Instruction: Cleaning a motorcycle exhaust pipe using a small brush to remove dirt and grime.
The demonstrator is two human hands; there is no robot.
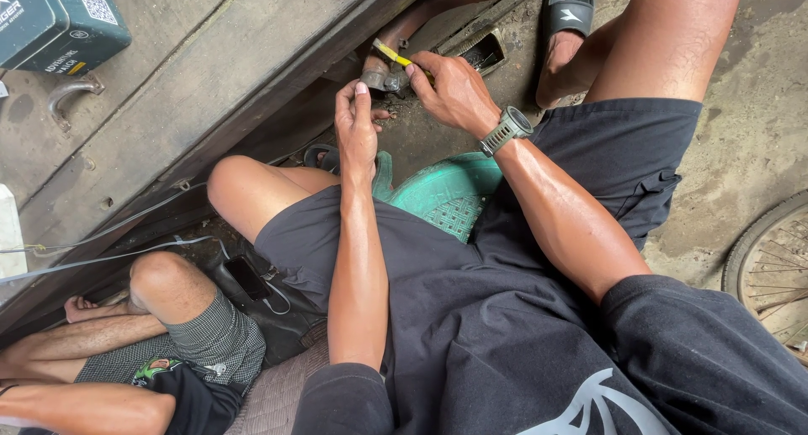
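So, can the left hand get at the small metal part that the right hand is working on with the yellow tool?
Probably yes. The left hand is already beside the metal part, its fingertips close to it, and nothing lies between them. The right hand comes in from the other side with the yellow tool, leaving that near side free.

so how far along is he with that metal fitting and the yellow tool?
Done: nothing shows as finished; no loose parts are visible beside it. In hand: the left hand steadies the small grey metal fitting at the end of the rusty brown pipe, while the right hand works a yellow-handled tool against it. Left: the fitting sits on the pipe; whether it is loose or tight cannot be told.
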